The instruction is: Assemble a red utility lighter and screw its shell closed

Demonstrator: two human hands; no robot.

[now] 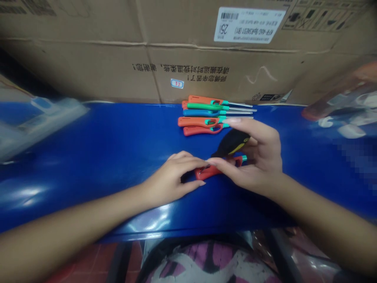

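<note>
A red gas lighter [210, 172] with a teal collar lies on the blue table in front of me. My left hand [176, 177] pinches its butt end between thumb and fingers. Wrapped loosely by my right hand [259, 157] is a screwdriver [234, 142] with a black and yellow handle, tilted down toward the lighter's left end. A short bit of thin metal shows there; its exact contact is hidden by my fingers. Just beyond the hands lies a row of long-nosed lighters [203, 122], orange, green, blue and red, with their metal tubes pointing right.
A big cardboard box [103, 74] stands along the back edge of the blue table [118, 137]. At the left is a blurred translucent plastic thing [55, 122]. A clear bag or container with white pieces [352, 129] sits at the right.
</note>
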